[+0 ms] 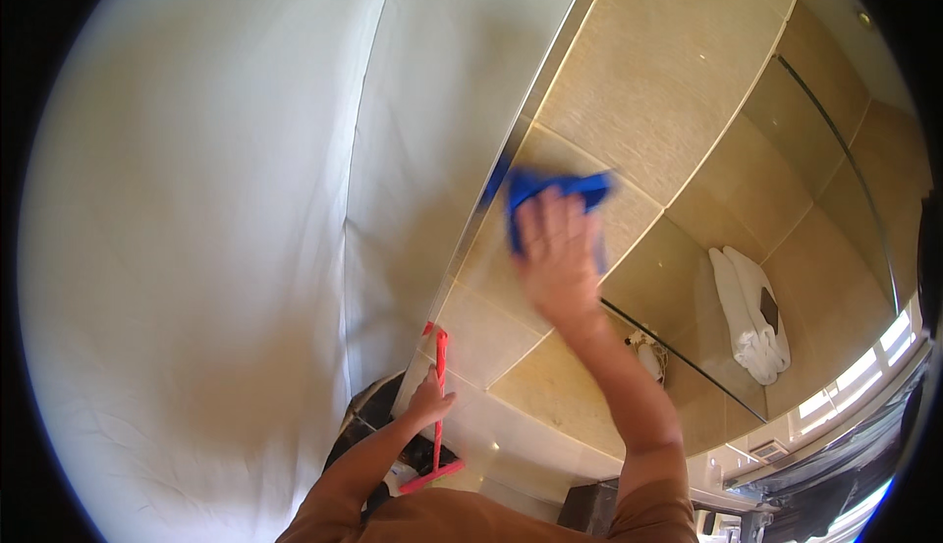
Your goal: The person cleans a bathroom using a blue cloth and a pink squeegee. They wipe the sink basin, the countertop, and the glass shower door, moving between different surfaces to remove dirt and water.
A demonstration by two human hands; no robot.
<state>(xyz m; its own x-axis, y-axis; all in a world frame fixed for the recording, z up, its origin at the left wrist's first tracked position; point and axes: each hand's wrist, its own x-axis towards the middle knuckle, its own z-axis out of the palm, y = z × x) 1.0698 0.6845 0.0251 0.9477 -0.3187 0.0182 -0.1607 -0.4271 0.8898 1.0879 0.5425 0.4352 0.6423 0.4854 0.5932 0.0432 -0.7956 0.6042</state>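
Note:
My right hand (560, 268) reaches up to the beige tiled wall (678, 42) and presses a blue cloth (589, 190) against it. Its fingers lie stretched over the cloth, and both are blurred by motion. A blue reflection of the cloth shows in the edge strip beside the tiles. Lower down, my left hand (428, 402) is closed around the handle of a red squeegee (441, 356). The squeegee stands nearly upright, its wide head low near my body.
A large pale sheet-like surface (196, 199) fills the left. On the right is a tiled recess with glass shelves; rolled white towels (748, 312) lie on one, and a small white object with a cord (648, 358) sits lower. A dark item (589, 506) is near my body.

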